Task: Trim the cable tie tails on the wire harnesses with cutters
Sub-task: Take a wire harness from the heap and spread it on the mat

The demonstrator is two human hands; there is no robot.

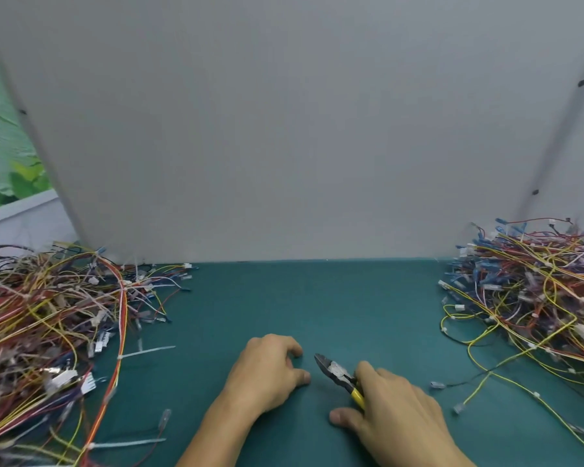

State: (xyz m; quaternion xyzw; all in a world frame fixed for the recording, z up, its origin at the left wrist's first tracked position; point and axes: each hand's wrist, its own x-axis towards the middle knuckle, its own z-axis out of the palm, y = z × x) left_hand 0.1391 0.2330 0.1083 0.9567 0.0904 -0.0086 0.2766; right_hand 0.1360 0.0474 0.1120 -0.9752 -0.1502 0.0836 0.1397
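Two heaps of wire harnesses flank your working space on the green tabletop (300, 298). The left heap (48, 332) sprawls from the back edge down to the near corner, and the right heap (536, 298) is piled against the far right side. Both of your hands lie between them, close to you.

Your left hand (267, 372) rests on the tabletop with its fingers loosely curled and the fingertips down. Nothing shows inside it. Your right hand (395, 409) is just beside it, wrapped round the yellow handles of the cutters (338, 372), with the thumb stretched out low against the tabletop. The cutters point up and to the left. Their dark tip is near your left thumb but apart from it, and their jaws look closed together.

From the inner edge of the left heap a white cable tie tail (147, 351) sticks out to the right, flat over the tabletop and well apart from the cutters. A second pale tail (129, 443) lies lower, near the front edge, also pointing right.

On the right, a loose yellow wire (513, 384) trails out of the right heap toward you. A small blue terminal (437, 385) on a dark lead lies near your right hand.

Behind the tabletop stands a plain grey panel (300, 129), and past its left edge you can see a picture of green leaves (17, 176).
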